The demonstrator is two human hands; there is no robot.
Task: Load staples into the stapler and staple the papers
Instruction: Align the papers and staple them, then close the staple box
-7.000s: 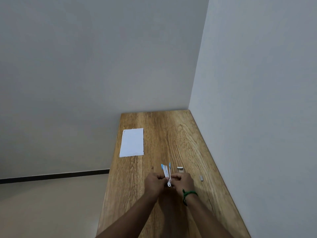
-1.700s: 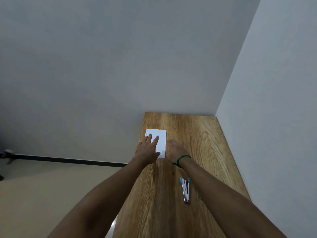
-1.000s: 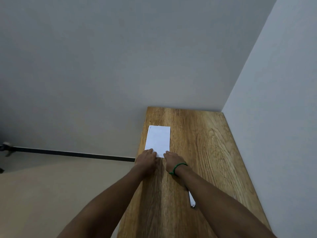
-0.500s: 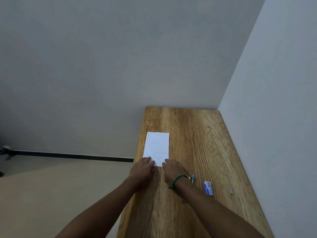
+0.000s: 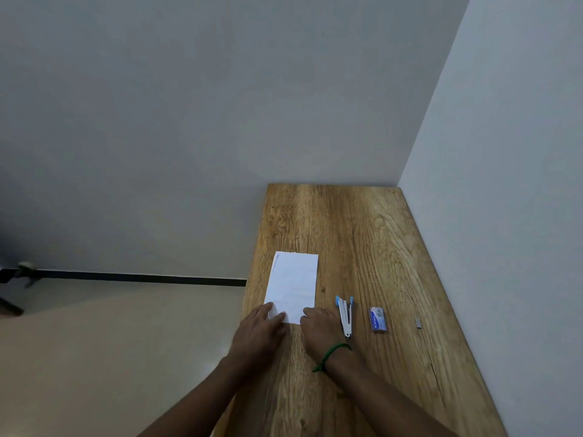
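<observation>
The person stands at the near end of the wooden table [image 5: 362, 234], and both hands are on the papers [image 5: 293, 283], which lie flat at 12 o'clock from them, close to the left edge. The left hand [image 5: 262, 332] is open; its fingers lie almost straight on the near left corner and press it down. The right hand [image 5: 321, 329], with a green band [image 5: 334, 353] at the wrist, has its fingertips on the near right corner; I cannot tell if it pinches the sheet or only presses it.

The stapler [image 5: 345, 313] lies on the table just beside the right hand, at 3 o'clock, and nobody holds it. Its 2 arms meet at the near end and spread a little at the far end. At 3 o'clock from it is the small blue staple box [image 5: 377, 319], and further the same way, well apart, 1 loose grey strip of staples [image 5: 419, 323].

I think the step in hand is to square the papers for stapling; if the stapler is loaded, I cannot see. The next move calls for the left hand to keep the sheets aligned while the right goes to 3 o'clock for the stapler and brings it over a corner.
</observation>
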